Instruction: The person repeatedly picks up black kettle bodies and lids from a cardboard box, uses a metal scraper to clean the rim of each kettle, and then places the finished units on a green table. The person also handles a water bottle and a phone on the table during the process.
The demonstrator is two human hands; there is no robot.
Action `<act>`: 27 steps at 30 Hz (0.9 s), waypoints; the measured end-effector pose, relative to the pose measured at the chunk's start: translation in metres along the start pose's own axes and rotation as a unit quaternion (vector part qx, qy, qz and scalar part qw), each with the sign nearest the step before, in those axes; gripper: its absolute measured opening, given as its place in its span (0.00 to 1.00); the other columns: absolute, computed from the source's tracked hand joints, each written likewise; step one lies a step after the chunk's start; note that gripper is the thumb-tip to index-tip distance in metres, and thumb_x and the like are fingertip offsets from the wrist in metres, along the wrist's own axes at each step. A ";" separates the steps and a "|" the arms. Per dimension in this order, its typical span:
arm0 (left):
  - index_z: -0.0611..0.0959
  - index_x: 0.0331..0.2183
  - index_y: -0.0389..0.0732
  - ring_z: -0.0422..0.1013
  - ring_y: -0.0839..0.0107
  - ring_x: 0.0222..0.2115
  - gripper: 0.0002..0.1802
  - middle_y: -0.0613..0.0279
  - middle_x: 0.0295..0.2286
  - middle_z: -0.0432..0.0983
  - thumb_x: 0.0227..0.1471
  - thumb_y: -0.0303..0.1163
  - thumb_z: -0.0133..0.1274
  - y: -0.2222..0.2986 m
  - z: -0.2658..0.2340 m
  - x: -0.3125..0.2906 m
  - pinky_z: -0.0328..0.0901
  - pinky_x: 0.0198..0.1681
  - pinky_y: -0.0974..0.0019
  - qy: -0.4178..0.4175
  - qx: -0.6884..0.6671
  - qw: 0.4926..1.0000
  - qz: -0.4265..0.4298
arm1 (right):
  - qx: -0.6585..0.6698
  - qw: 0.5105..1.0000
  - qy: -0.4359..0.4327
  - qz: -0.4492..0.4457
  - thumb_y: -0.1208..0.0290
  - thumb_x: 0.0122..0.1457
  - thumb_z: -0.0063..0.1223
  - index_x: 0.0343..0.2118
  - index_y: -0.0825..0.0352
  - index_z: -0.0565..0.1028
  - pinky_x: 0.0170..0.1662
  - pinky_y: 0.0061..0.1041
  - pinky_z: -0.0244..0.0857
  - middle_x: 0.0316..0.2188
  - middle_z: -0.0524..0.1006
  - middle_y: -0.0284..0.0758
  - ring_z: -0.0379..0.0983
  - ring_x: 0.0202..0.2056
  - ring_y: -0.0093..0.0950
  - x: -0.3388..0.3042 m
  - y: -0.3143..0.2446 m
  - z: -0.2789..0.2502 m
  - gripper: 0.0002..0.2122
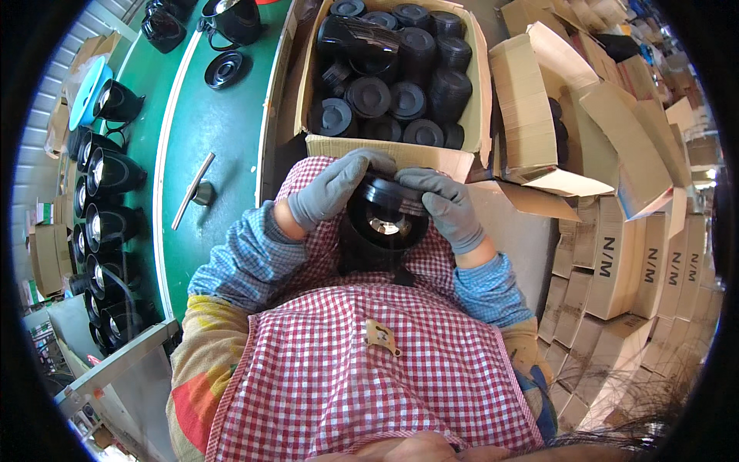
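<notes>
A black round lid (394,195) is held at the far rim of a black jug (358,250), tilted so that the jug's shiny metallic inside still shows. My left hand (339,186), in a grey glove, closes on the lid's left and far side. From the right, my right hand (448,206), gloved likewise, grips the other side with its thumb along the edge. The jug rests in my lap against the red checked apron (369,369). Whether the lid touches the rim I cannot tell.
An open carton (469,154) full of black lids stands just beyond my hands. Left of me, a green bench (204,123) bears a loose lid (225,69), a metal bar (192,192) and a row of black jugs (112,223). Stacked cartons (604,262) line the right.
</notes>
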State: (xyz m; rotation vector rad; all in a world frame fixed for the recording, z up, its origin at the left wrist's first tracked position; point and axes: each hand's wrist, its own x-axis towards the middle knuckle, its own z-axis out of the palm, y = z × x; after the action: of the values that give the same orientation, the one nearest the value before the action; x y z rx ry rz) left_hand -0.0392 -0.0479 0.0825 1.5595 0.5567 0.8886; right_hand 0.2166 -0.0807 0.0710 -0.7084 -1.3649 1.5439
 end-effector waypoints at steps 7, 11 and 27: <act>0.85 0.41 0.31 0.75 0.53 0.47 0.27 0.45 0.45 0.78 0.69 0.40 0.35 -0.007 0.014 -0.008 0.66 0.55 0.56 -0.008 0.080 0.996 0.051 | -0.137 0.986 -0.011 -0.090 0.60 0.60 0.60 0.31 0.68 0.84 0.67 0.43 0.53 0.43 0.82 0.41 0.75 0.53 0.38 -0.010 0.001 0.007 0.13; 0.85 0.41 0.30 0.74 0.48 0.49 0.23 0.44 0.46 0.77 0.67 0.36 0.39 -0.016 0.005 -0.007 0.66 0.57 0.53 -0.038 0.146 0.978 0.144 | -0.175 0.978 -0.018 -0.114 0.68 0.57 0.62 0.24 0.65 0.80 0.67 0.44 0.53 0.41 0.83 0.38 0.75 0.53 0.37 -0.007 0.001 0.011 0.08; 0.76 0.57 0.36 0.59 0.44 0.63 0.28 0.41 0.61 0.64 0.68 0.46 0.40 -0.014 -0.018 -0.019 0.49 0.67 0.45 -0.098 0.172 0.980 0.012 | -0.331 0.939 0.012 -0.092 0.72 0.61 0.57 0.33 0.68 0.79 0.62 0.41 0.60 0.41 0.81 0.40 0.75 0.51 0.40 -0.003 -0.008 0.036 0.05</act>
State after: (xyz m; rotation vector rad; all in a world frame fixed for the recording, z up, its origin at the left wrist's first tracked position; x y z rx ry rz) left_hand -0.0630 -0.0495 0.0650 1.9469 0.5709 0.6688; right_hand 0.1883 -0.0994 0.0864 -0.9604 -1.8957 0.9088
